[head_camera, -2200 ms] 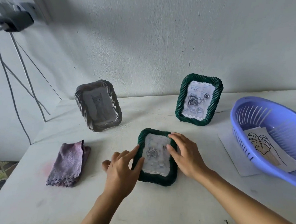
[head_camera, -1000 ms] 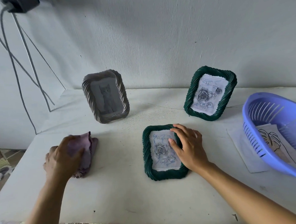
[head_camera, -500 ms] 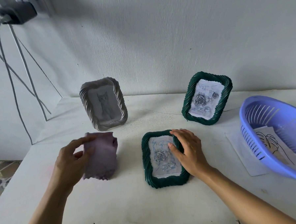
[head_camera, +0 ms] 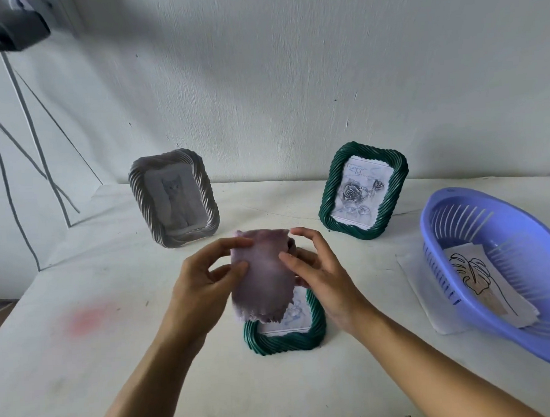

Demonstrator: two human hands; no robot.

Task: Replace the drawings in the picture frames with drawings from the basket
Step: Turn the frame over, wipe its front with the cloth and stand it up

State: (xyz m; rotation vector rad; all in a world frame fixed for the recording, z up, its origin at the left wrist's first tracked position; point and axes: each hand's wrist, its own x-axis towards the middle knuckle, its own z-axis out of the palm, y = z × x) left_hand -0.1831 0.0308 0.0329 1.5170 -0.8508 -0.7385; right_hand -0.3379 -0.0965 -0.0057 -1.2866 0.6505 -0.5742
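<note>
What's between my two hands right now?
The purple cloth, pinched at its side edges by the left hand and the right hand, hanging in front of the flat green frame. The head view shows it.

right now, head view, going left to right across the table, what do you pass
pink stain → grey cat frame → purple cloth held up over the flat frame → upright green frame → basket
</note>
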